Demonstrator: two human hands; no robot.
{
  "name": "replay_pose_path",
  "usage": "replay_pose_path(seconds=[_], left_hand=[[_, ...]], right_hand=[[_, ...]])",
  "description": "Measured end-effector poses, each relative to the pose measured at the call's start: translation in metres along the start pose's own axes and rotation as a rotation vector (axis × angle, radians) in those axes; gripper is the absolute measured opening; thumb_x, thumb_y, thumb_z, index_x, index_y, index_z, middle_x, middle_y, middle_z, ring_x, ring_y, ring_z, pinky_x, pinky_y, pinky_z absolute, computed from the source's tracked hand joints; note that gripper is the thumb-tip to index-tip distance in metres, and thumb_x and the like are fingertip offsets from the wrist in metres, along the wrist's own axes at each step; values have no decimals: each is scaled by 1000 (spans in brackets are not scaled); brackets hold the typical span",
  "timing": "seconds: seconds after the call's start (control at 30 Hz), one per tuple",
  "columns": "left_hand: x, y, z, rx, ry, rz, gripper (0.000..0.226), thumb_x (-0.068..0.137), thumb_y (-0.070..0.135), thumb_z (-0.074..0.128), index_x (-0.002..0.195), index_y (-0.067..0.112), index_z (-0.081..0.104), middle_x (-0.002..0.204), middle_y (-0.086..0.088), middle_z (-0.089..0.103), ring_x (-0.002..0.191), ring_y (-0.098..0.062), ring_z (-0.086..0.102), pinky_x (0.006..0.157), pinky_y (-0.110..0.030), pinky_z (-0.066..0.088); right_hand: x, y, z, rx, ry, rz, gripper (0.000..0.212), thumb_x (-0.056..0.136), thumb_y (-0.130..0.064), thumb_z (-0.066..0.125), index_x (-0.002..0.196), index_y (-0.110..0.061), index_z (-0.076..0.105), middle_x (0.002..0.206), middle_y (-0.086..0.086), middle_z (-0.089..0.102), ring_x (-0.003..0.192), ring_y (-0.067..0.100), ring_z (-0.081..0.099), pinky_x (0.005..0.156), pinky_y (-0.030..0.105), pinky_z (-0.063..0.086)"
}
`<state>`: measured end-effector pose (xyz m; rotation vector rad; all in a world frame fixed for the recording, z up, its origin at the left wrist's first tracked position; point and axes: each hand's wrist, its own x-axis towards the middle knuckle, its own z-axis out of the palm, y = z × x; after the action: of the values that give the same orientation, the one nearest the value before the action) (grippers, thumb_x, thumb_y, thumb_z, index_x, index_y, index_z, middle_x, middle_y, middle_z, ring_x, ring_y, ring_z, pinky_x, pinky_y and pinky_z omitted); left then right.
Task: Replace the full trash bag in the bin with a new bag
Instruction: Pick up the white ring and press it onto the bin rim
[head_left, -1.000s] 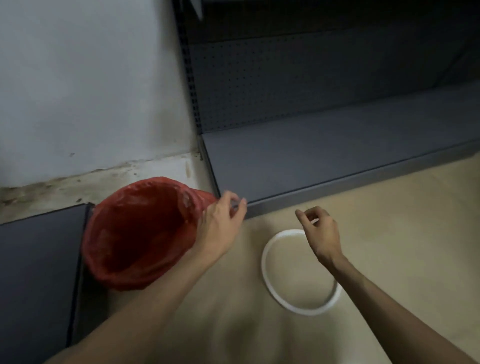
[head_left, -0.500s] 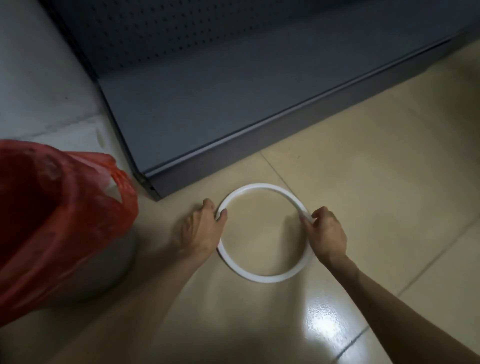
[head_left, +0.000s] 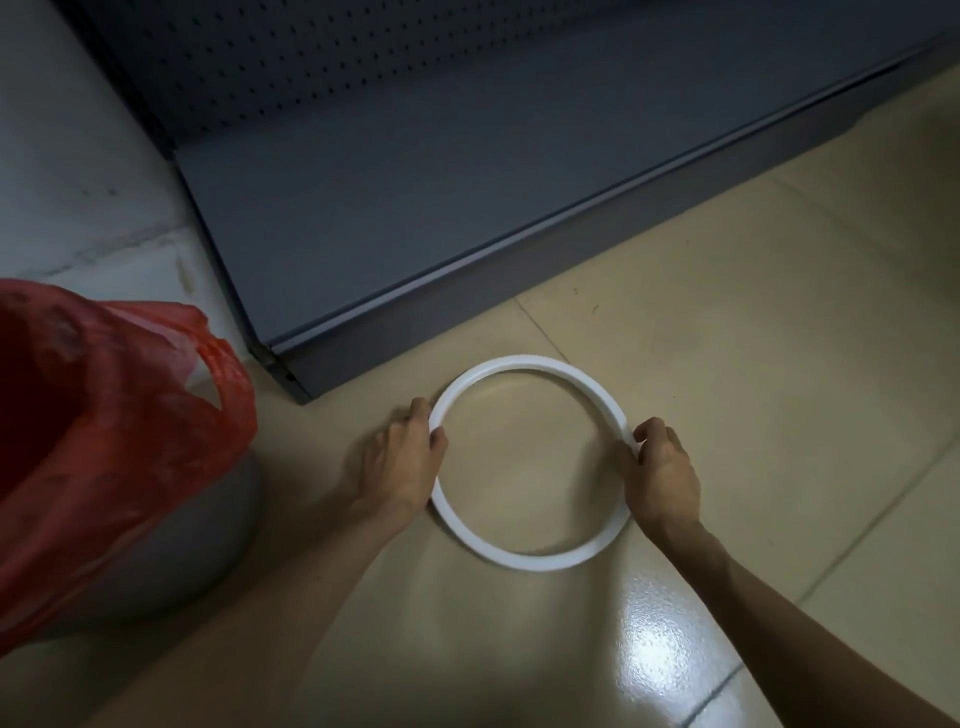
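Down at floor level, both hands are on the white bin ring (head_left: 530, 462), which lies flat on the beige tiled floor (head_left: 727, 364). The left hand (head_left: 402, 462) curls its fingers over the ring's edge at nine o'clock; the right hand (head_left: 660, 475) pinches the edge at three o'clock, thumb and fingers closed on it. To do this lift well, I judge the two grips should rise together so the hoop stays level, then carry it over to the bin and press it down evenly, trapping the liner's folded edge all round. At nine o'clock from the ring, the grey bin (head_left: 171, 545) stands with a red plastic bag (head_left: 119, 426) draped over its mouth, thin and crinkled, one handle loop hanging outside. Beyond, at twelve o'clock, sits a dark grey metal shelf (head_left: 467, 182).
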<state>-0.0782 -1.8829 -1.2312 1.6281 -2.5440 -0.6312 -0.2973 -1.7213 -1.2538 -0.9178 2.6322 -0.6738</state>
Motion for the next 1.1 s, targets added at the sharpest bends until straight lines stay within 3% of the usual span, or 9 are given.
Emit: replay_pose_path(seconds=[0.13,0.27,0.4,0.5,0.8,0.97,1.1], left_hand=[[0,12,-35,-55,45,10,17,97,30,47,104,15,46,90,-12,66,79,-33,63,61,-37,42],[1,28,-86,-92,127,43,16,96,27,48,100,12,47,88,-12,67,83,-35,64,60,-37,40],[-1,33,-145,-137,180,6,17,95,28,50,101,11,50,90,-14,68,87,-39,64,70,-45,51],[-6,22,-188,-152,226,-31,16,94,28,51,99,13,50,87,-14,67,84,-40,64,71,-48,52],[-47,-58,-296,-147,410,-153,15,93,26,52,101,13,52,86,-14,68,84,-40,63,72,-47,52],[-89,-114,-327,-121,507,-295,11,92,27,55,91,16,52,72,-2,60,68,-28,59,58,-34,41],[-126,-153,-334,-122,541,-431,11,94,28,53,89,18,51,72,3,58,63,-18,56,50,-30,37]], right_hand=[[1,-23,-38,34,91,-105,17,95,-23,54,101,-8,50,94,8,56,73,28,54,63,38,46],[8,-61,-81,69,178,-180,16,93,-18,58,100,-5,52,92,11,56,66,23,50,59,32,39],[18,-112,-121,83,201,-254,15,94,-18,58,99,-5,53,92,9,55,67,23,51,60,35,43],[24,-154,-140,101,203,-333,13,93,-18,58,96,-6,53,90,7,54,67,22,48,60,32,38],[11,-289,-133,173,50,-556,15,92,-17,60,88,-6,50,88,11,56,78,32,54,66,35,38],[-15,-355,-108,169,-77,-699,17,93,-21,58,85,-10,48,82,6,54,73,30,54,63,34,37],[-42,-395,-90,168,-171,-789,20,94,-24,58,83,-10,47,77,7,57,68,29,55,60,42,47]])
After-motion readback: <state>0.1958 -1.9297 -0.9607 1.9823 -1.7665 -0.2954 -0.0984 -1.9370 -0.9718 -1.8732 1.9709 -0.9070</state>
